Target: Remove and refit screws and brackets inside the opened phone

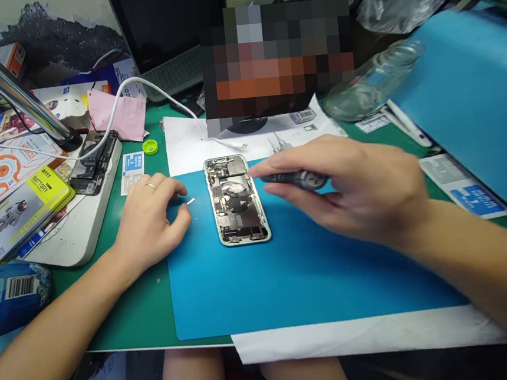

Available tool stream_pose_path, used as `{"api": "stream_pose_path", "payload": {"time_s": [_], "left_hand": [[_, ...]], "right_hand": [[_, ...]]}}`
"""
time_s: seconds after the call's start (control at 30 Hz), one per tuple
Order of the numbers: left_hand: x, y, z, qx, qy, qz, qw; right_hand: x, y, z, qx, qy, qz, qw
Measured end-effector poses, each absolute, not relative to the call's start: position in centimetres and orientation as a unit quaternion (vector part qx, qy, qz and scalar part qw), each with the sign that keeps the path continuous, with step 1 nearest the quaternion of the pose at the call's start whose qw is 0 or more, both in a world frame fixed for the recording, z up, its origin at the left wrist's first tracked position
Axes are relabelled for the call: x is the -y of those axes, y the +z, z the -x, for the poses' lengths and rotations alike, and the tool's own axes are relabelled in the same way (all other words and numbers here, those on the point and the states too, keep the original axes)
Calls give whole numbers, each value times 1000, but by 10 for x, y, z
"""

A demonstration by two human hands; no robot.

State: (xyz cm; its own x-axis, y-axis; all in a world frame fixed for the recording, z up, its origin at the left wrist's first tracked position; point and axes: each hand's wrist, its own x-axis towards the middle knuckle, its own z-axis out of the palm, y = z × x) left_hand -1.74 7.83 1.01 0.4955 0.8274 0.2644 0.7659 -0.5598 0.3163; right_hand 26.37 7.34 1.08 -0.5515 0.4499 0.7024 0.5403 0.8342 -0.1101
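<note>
Probably, the opened, pale-rimmed phone (247,213) is fragile; hold its rim. The right hand (368,186) pinches a dark, slender tool (299,178); the left hand (143,226) lies loose.

The left forearm (74,321) slants in from the lower left, and the left hand (147,220) rests palm down, its fingers loosely bent, the index finger curving inward with the thumb apart below it. The right forearm (480,247) comes in from the lower right; the right hand (363,183) is turned inward, index finger and thumb reaching forward in a pinch grip, index above thumb. Both thighs (193,375) show bare below, side by side.
</note>
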Motion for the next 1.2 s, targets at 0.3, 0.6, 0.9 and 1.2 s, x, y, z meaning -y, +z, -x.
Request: {"api": "stream_pose_path", "payload": {"time_s": [0.3,0.6,0.9,1.2], "left_hand": [[-78,9,19,-481,146,-860,82],[-78,9,17,-481,157,-856,107],[-80,10,18,-469,156,-863,104],[-79,11,18,-465,158,-864,109]], "right_hand": [[-88,6,-353,871,-193,385,237],[-98,-15,-372,913,-16,394,98],[-87,3,-352,875,-7,446,188],[-88,-3,-338,892,54,411,184]]}}
